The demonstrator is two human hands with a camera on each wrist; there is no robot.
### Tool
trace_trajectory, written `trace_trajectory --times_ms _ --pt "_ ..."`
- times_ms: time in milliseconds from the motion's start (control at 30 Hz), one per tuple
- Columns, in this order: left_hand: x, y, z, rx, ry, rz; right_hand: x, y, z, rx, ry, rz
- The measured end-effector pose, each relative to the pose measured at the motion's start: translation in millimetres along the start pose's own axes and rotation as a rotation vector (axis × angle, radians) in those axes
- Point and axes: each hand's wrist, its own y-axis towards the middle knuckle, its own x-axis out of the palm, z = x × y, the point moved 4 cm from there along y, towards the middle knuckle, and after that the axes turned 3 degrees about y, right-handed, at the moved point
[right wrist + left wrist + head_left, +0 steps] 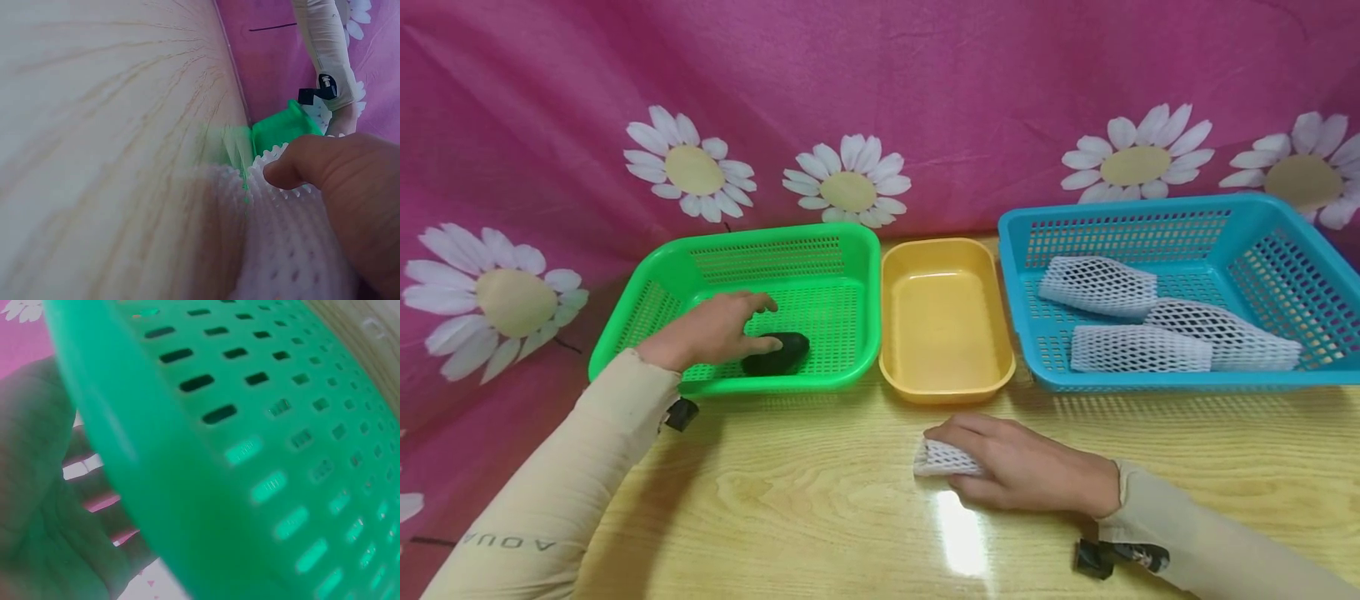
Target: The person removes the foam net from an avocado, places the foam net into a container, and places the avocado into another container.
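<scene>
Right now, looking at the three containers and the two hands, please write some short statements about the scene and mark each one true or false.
1. The left hand reaches into the green basket at the dark object. True.
2. The yellow tub holds a foam net. False: nothing shows inside it.
3. The right hand rests on a white foam net on the wooden table. True.
4. The blue basket holds one foam net. False: three foam nets lie in it.
5. The yellow tub stands between the two baskets. True.
</scene>
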Motion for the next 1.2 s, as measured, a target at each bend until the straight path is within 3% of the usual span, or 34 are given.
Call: trace_trajectory --times_ms 367,700,833,1200 --pt "-10.9 -8.7 1.5 0.034 0.017 0.119 -1.7 -0.4 1.8 0.005 0.009 -0.013" --pt "-32.6 -44.3 2.9 0.061 0.111 0.231 -3.9 -2.2 6.8 -0.002 -0.005 -0.01" --pt "-40.3 -50.2 5.1 0.053 0.112 0.287 -6.6 -1.8 6.1 -0.005 -0.013 -0.013" --pt "-37.8 -48.7 35.5 0.148 0.093 0.416 -15.4 1.7 1.5 -0.003 -0.018 -0.026"
